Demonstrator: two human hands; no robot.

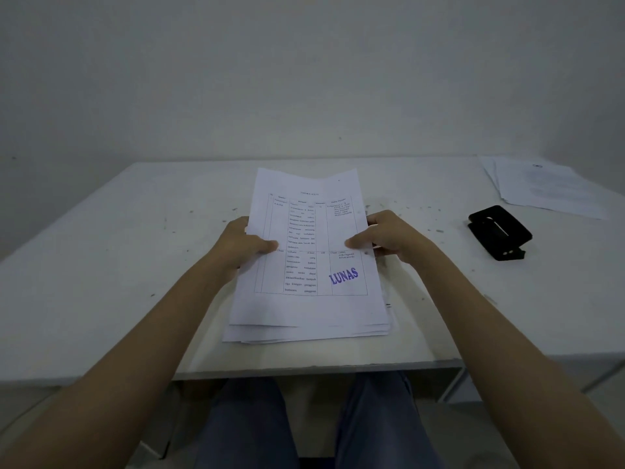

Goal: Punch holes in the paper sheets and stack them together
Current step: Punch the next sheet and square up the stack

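Observation:
A stack of white printed sheets (306, 309) lies in the middle of the white table; the top sheet carries a ruled table and a purple "LUNAS" stamp. My left hand (241, 245) grips the stack's left edge, thumb on top and fingers beneath. My right hand (389, 236) grips the right edge the same way. The far end of the sheets is lifted a little and bowed. A black hole punch (499, 231) sits on the table to the right, apart from both hands.
A second pile of white papers (541, 186) lies at the far right corner. Small dark specks are scattered over the table (101, 265). A plain wall stands right behind it. My knees show below the front edge.

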